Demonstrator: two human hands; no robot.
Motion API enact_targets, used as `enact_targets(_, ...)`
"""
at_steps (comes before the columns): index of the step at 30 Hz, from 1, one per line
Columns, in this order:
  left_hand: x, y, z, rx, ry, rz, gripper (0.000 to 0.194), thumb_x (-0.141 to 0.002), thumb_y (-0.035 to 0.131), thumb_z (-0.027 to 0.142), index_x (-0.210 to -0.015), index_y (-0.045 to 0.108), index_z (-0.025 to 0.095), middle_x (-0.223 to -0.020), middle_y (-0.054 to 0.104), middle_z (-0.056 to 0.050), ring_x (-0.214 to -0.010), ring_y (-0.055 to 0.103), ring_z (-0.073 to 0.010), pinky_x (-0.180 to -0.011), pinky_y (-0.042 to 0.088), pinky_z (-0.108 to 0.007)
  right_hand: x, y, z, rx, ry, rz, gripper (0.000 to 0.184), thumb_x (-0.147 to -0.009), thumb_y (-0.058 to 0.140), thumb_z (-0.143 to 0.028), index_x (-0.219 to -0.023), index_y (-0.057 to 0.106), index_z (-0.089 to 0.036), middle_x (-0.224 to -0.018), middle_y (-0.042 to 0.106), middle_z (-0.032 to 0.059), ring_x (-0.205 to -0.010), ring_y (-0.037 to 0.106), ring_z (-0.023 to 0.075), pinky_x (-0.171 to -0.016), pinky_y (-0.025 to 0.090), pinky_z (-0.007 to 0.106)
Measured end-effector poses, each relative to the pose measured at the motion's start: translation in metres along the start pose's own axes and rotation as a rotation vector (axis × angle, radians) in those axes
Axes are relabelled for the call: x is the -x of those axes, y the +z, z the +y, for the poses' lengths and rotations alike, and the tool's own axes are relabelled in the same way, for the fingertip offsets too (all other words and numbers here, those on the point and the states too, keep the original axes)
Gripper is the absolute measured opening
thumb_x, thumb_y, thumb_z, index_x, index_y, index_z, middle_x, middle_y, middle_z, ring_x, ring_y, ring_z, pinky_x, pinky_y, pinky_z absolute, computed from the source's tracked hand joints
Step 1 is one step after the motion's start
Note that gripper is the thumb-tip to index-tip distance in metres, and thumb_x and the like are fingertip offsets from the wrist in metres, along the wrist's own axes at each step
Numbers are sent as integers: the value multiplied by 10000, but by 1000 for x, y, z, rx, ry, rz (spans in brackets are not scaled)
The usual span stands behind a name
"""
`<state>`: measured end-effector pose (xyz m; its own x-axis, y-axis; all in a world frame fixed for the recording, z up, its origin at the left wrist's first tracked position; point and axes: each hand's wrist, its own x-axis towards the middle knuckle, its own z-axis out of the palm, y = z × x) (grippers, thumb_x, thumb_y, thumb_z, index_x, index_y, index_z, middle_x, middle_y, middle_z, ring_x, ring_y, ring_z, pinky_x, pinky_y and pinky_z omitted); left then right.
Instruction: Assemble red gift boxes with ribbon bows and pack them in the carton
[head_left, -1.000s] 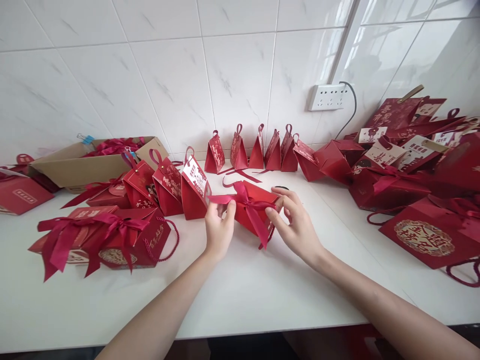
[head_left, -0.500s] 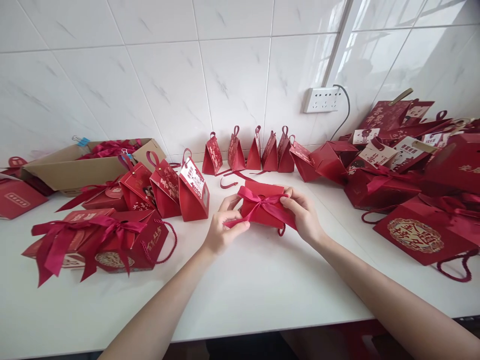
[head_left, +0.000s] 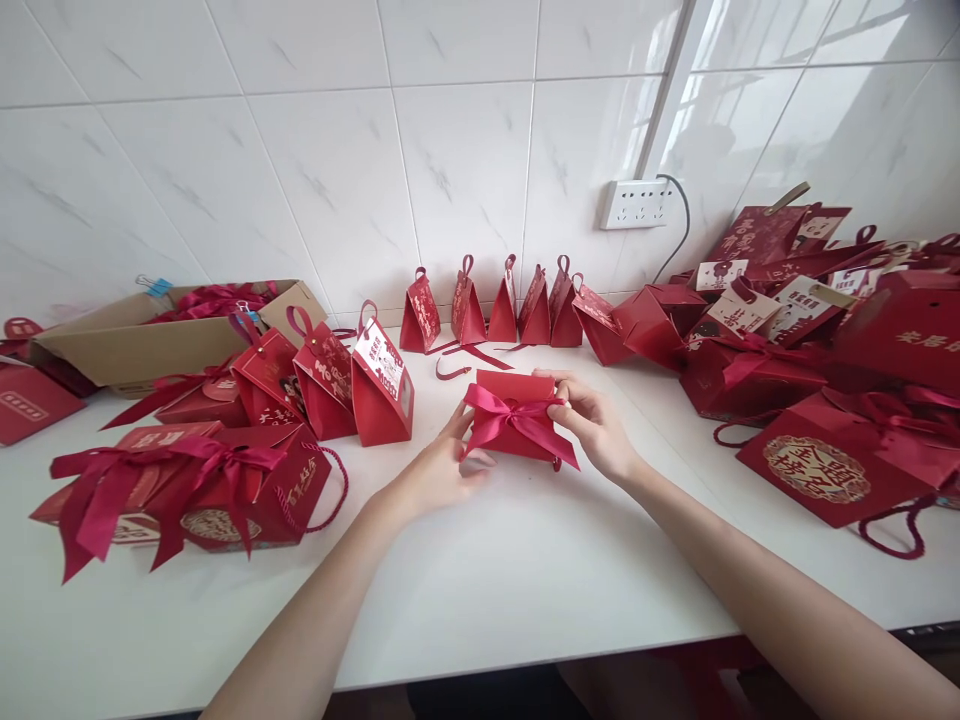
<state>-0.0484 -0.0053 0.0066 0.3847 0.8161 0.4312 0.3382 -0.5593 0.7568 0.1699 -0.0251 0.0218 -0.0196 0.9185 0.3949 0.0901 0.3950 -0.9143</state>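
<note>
A small red gift box [head_left: 516,385] lies on the white table in front of me. Across its front is a crimson ribbon bow [head_left: 514,418], with one tail hanging over the lower right edge. My right hand [head_left: 596,425] pinches the bow's right loop against the box's right end, thumb in front and fingers partly behind. My left hand [head_left: 446,468] curls around the left end, its fingers partly hidden by the ribbon and box. A short twisted cord shows under the box's right corner. Just behind lies a loose dark red strap [head_left: 454,372].
Upright red gift bags [head_left: 381,395] and bow-tied boxes [head_left: 240,490] stand at left, before a cardboard box [head_left: 142,350] of ribbons. Several small red bags [head_left: 469,310] line the tiled wall. More red boxes [head_left: 817,475] are piled at right, below a power strip [head_left: 636,205].
The box has been turned so its front and bow face me more squarely. My left hand has let go of the ribbon's left part and shifted lower around the box's left end.
</note>
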Motion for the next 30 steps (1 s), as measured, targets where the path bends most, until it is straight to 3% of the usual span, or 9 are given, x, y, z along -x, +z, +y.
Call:
enact_targets(2,-3,-12,-6,-80,-5,-231,120,-632,587,146,-637,669,234,-1151,629,-84,-818,668,-222,-593,551,-278,1,0,-2,32,-17,-17,261,-746,569,-300,-563,411,-203,-1166,564,74,-1158,491,273,-775,444,346)
enact_targets(3,-6,-18,-8,-119,-28,-248,153,-637,540,134,-626,660,229,-1113,645,-86,-807,663,-222,-596,542,-281,1,0,-3,49,-33,-26,258,-745,567,-293,-561,410,-204,-1158,567,77,-1162,489,273,-793,445,353)
enact_targets(6,-13,-24,-9,-109,-135,70,116,-653,517,178,-626,624,212,-922,678,-93,-806,643,-235,-670,527,-317,1,0,-4,74,-71,-66,248,-744,563,-272,-562,408,-204,-1174,556,85,-1196,473,271,-888,424,383)
enact_targets(8,-14,-22,-4,68,-159,234,134,-720,532,289,-741,629,200,-844,662,-88,-767,624,-223,-668,515,-328,1,0,-4,71,-71,-87,243,-746,559,-268,-572,402,-204,-1193,542,88,-1204,470,268,-920,413,394)
enact_targets(11,-11,-13,10,321,-95,194,343,-782,538,512,-825,607,179,-747,609,-65,-658,561,-181,-599,475,-296,1,0,-2,69,-78,-96,237,-754,555,-265,-590,394,-207,-1195,536,91,-1196,477,261,-930,414,399)
enact_targets(13,-8,-5,19,328,-83,156,389,-773,572,568,-769,579,179,-676,554,-33,-610,510,-151,-576,443,-268,1,0,-1,76,-94,-105,240,-766,554,-266,-600,390,-208,-1200,537,91,-1201,475,260,-935,410,399)
enact_targets(21,-4,9,25,202,-127,260,409,-854,516,448,-599,314,201,-565,301,37,-501,297,-98,-475,303,-218,2,2,-4,129,-41,-41,227,-810,555,-329,-647,450,-210,-1229,512,79,-1186,465,248,-887,439,387)
enact_targets(30,-2,15,21,122,-104,395,367,-868,463,406,-607,303,205,-564,297,34,-512,301,-108,-471,301,-212,-3,1,0,-119,110,-110,276,-761,608,-363,-621,436,-199,-1302,514,36,-1061,560,243,-808,477,368)
